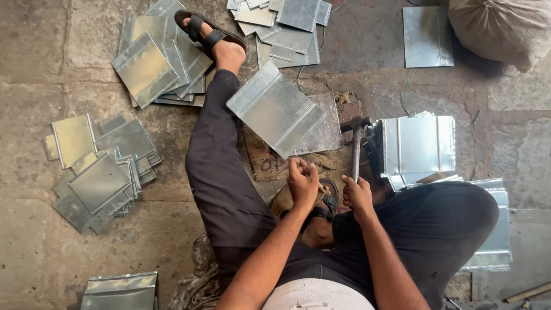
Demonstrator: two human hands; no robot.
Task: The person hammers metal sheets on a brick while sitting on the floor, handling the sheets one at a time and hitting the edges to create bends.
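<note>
My left hand [302, 179] pinches the near corner of a thin, stiff, sharp-edged metal sheet [275, 109]; right of it, my right hand [357, 195] fingers wrap the hammer [356, 150] handle.

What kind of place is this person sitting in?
Probably a small sheet-metal workshop. The person sits on a worn stone floor among piles of shiny folded metal sheets, with the right hand gripping a metal hammer and the left hand closed beside it.
</note>
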